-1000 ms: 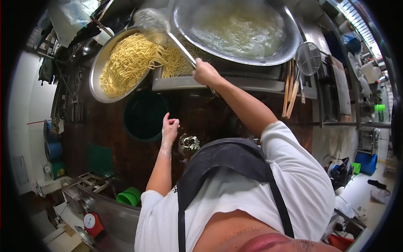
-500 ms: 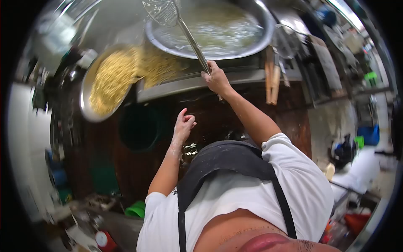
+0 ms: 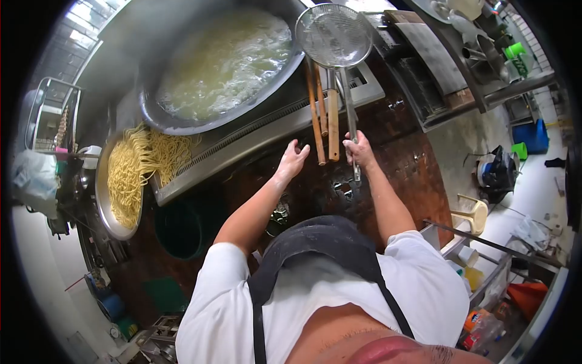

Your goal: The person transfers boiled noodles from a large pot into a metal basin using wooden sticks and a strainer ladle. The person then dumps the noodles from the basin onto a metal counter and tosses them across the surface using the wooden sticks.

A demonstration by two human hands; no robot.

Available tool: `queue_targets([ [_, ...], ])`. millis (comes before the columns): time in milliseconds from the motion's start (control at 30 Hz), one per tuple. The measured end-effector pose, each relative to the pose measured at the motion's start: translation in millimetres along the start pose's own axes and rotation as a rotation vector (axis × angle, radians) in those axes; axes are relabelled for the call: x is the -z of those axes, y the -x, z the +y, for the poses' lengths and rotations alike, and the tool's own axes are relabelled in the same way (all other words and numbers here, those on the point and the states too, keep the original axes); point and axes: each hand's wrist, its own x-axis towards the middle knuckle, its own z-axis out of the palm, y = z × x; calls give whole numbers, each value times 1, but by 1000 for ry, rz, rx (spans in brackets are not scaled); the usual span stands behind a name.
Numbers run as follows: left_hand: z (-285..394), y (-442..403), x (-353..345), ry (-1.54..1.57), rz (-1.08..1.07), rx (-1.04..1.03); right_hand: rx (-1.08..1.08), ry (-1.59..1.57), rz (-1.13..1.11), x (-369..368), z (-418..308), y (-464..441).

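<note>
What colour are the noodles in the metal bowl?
Yellow; the noodles show best in the head view.

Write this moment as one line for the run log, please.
right hand: holds strainer by handle | left hand: empty | noodles: in bowl and beside it | pot: liquid bubbling

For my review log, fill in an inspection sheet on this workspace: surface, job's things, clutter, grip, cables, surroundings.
Surface: metal stove ledge; brown floor below, shiny in places.
Job's things: large pot of bubbling, cloudy liquid; yellow noodles in a metal bowl and spread beside it; skimmer, mesh apparently empty.
Clutter: thin wooden sticks and a wooden handle near the skimmer.
Grip: right hand holds the skimmer's handle; left hand empty, fingers parted.
Cables: nothing seen clearly.
Surroundings: blue container, cream stool-like object at right.
</note>
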Motion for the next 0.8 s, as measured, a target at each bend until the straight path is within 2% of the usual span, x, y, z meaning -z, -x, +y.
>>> queue_targets([
  [33,21,-9,-14,-67,123,-94,-27,-30,-1,3,3,-5],
  [67,66,-5,-12,7,64,-46,-56,-61,-3,2,6,-10],
  [133,87,-18,-39,-87,153,-95,-55,-111,7,2,22,-29],
  [200,101,-24,-55,-132,128,36,-17,106,64,4,46,-52],
  [267,96,-36,-72,-179,117,212,-141,354,105,4,49,-66],
  [300,81,-48,-77,-121,55,220,-184,447,150,-1,46,-71],
  [400,70,-52,-84,-106,21,94,-263,680,220,3,49,-87],
  [433,80,-49,-83,-134,34,162,-282,748,231,5,55,-92],
  [533,116,-32,-80,-464,218,-105,-159,862,223,13,77,-96],
  [567,122,-28,-87,-479,259,-169,-85,726,198,17,86,-98],
  [600,118,-30,-92,-473,224,-227,-12,591,175,21,95,-100],
  [633,120,-30,-97,-476,147,-194,60,457,150,24,95,-99],
  [733,109,-39,-107,-430,32,-153,-25,208,181,25,90,-100],
  [800,102,-45,-109,-367,-23,-150,-133,202,182,25,66,-92],
])
